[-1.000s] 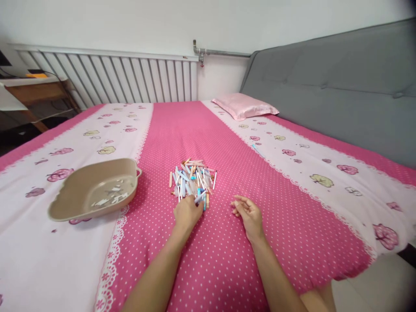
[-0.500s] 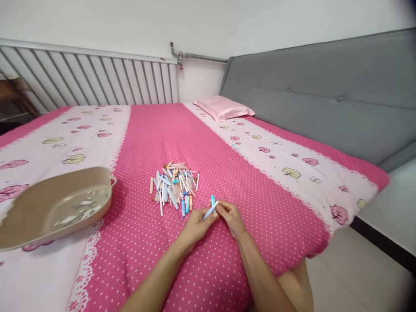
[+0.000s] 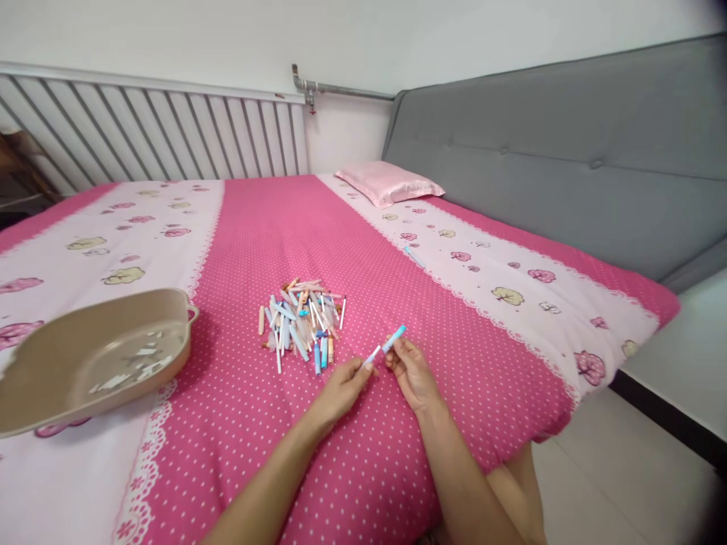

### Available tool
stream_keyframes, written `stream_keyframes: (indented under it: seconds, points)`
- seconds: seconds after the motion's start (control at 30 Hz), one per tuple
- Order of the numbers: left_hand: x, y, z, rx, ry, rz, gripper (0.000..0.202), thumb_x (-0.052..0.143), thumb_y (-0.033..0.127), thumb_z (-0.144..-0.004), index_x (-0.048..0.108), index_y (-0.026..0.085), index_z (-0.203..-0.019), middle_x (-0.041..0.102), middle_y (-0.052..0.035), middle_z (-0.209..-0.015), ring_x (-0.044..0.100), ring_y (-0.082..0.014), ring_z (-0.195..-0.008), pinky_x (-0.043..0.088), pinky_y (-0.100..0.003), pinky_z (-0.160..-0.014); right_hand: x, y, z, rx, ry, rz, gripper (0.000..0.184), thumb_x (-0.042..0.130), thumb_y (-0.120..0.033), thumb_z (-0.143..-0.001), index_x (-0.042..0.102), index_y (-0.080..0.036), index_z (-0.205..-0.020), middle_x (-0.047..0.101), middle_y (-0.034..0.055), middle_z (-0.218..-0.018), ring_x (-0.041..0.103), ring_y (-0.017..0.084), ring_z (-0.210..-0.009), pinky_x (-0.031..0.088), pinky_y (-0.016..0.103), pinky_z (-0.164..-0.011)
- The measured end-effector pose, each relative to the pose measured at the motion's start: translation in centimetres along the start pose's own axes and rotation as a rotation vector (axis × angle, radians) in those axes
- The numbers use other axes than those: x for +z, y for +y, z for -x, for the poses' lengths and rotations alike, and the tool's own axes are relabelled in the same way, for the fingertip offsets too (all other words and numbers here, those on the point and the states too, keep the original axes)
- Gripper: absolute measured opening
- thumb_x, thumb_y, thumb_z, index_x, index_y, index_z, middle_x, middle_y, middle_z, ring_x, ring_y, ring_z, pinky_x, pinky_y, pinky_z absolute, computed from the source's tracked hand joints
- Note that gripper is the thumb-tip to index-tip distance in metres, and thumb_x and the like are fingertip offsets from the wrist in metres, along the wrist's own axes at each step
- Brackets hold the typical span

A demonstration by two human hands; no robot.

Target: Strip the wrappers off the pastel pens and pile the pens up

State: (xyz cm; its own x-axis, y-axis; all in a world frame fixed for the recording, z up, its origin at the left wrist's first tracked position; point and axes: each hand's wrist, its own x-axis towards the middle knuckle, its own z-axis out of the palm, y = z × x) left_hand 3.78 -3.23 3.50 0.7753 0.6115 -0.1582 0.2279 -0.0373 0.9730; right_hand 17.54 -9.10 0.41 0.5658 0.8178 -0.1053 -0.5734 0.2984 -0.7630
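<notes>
My left hand (image 3: 344, 387) pinches a slim white and pale marker piece (image 3: 372, 356) between thumb and fingers, its white end pointing up to the right. Close beside it, my right hand (image 3: 413, 373) grips a light blue marker piece (image 3: 395, 337) that tilts up to the right. The two pieces are near each other, with a small gap between their ends. Just beyond my left hand lies a loose pile of marker parts (image 3: 298, 318), with pale blue barrels, white rods and blue and orange pieces mixed together.
A beige basin (image 3: 102, 303) holding several small white and grey pieces stands on the left. One blue-tipped marker (image 3: 414, 256) lies farther off on the pink bedspread (image 3: 255, 242). A pink pillow (image 3: 389, 183) rests near the grey headboard (image 3: 556, 144); a radiator (image 3: 170, 136) lines the far wall.
My hands have drawn slightly apart. The blue piece is now in my right hand, tilted to the right, and the slim piece stays in my left. The view has shifted slightly.
</notes>
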Motion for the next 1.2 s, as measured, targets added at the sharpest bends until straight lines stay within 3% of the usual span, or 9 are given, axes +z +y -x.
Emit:
stream_keyframes:
  seconds: [0.53,1.2]
  points:
    - [-0.35,-0.17,0.05,-0.060,-0.121,0.100,0.045,0.044,0.054,-0.079,0.058,0.012,-0.085,0.030,0.0080,-0.051,0.026,-0.0067,-0.045,0.017,-0.021,-0.044,0.12,-0.10,0.23,-0.016,0.004,0.091,0.023,0.072,-0.036,-0.063,0.064,-0.019,-0.077,0.057,-0.0024,-0.067,0.049,0.009,-0.057,0.042,0.022,-0.055]
    - [-0.21,0.57,0.39,-0.160,-0.128,0.237,0.042,0.048,0.054,-0.075,0.055,0.012,-0.080,0.030,0.0089,-0.048,0.021,-0.0049,-0.042,0.012,-0.021,-0.042,0.26,0.23,0.36,-0.003,-0.086,0.188,0.020,0.072,-0.034,-0.064,0.067,-0.019,-0.075,0.057,-0.0025,-0.064,0.048,0.008,-0.057,0.040,0.022,-0.057]
